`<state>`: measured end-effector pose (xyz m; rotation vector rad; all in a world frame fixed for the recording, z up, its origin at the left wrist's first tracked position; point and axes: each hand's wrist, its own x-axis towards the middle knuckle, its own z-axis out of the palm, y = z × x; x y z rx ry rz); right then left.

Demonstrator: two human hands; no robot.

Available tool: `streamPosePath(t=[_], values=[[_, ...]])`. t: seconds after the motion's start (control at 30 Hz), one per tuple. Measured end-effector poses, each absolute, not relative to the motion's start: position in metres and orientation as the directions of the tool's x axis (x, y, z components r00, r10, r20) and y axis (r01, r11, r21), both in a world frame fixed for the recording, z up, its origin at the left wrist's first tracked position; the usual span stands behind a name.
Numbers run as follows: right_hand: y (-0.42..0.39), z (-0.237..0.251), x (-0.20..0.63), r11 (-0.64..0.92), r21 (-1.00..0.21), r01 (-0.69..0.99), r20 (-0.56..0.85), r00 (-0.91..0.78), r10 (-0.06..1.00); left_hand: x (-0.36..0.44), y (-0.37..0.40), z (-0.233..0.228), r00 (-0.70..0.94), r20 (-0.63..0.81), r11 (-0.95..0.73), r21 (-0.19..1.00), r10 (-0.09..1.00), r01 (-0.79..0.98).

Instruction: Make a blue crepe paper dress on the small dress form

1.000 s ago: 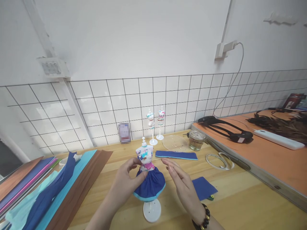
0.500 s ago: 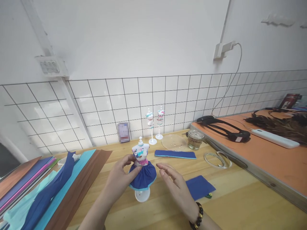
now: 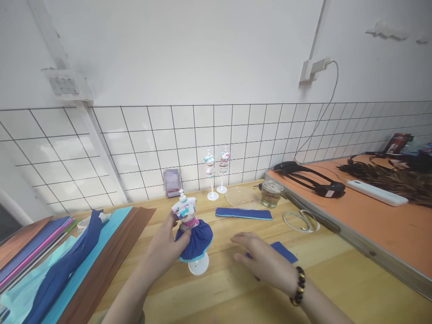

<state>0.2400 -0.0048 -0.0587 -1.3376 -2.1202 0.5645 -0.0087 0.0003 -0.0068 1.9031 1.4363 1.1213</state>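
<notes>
My left hand point(image 3: 167, 245) grips a small white mannequin point(image 3: 187, 221) at the waist. It wears a patterned top and a dark blue skirt with a light blue hem, and it tilts left with its round white base point(image 3: 198, 266) near the wooden table point(image 3: 236, 292). My right hand point(image 3: 261, 261), with a dark bead bracelet at the wrist, lies palm down, fingers apart, partly over a dark blue fabric piece point(image 3: 285, 252).
A blue fabric strip point(image 3: 243, 213), a clear plate point(image 3: 242, 197), a glass jar point(image 3: 272, 193) and scissors point(image 3: 300, 221) lie behind. Two small mannequins point(image 3: 216, 173) stand by the tiled wall. Stacked fabric sheets point(image 3: 67, 261) fill the left; an orange board point(image 3: 371, 211) with a headset sits right.
My left hand has carried the mannequin leftward and tilted it. My right hand has dropped away from the skirt, to the right, onto the blue fabric piece.
</notes>
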Motion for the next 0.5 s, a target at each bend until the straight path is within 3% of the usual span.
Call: streamPosePath(t=[0.17, 0.27, 0.33, 0.4, 0.5], values=[[-0.019, -0.068, 0.281, 0.411, -0.443, 0.797, 0.222, -0.347, 0.911, 0.0, -0.001, -0.007, 0.112, 0.348, -0.361, 0.83, 0.931, 0.426], [-0.032, -0.093, 0.293, 0.514, -0.086, 0.854, 0.302, -0.469, 0.83, 0.001, -0.002, -0.007, 0.111, 0.344, -0.356, 0.821, 0.932, 0.446], [-0.038, -0.109, 0.298, 0.508, 0.082, 0.857, 0.359, -0.501, 0.788, 0.001, -0.003, -0.008, 0.115, 0.359, -0.37, 0.807, 0.926, 0.46], [-0.038, -0.117, 0.299, 0.482, 0.044, 0.875, 0.387, -0.46, 0.799, 0.0, -0.003, -0.008, 0.125, 0.361, -0.377, 0.803, 0.924, 0.461], [-0.034, -0.116, 0.301, 0.465, -0.189, 0.865, 0.369, -0.376, 0.85, 0.0, -0.003, -0.009, 0.143, 0.339, -0.367, 0.828, 0.93, 0.425]])
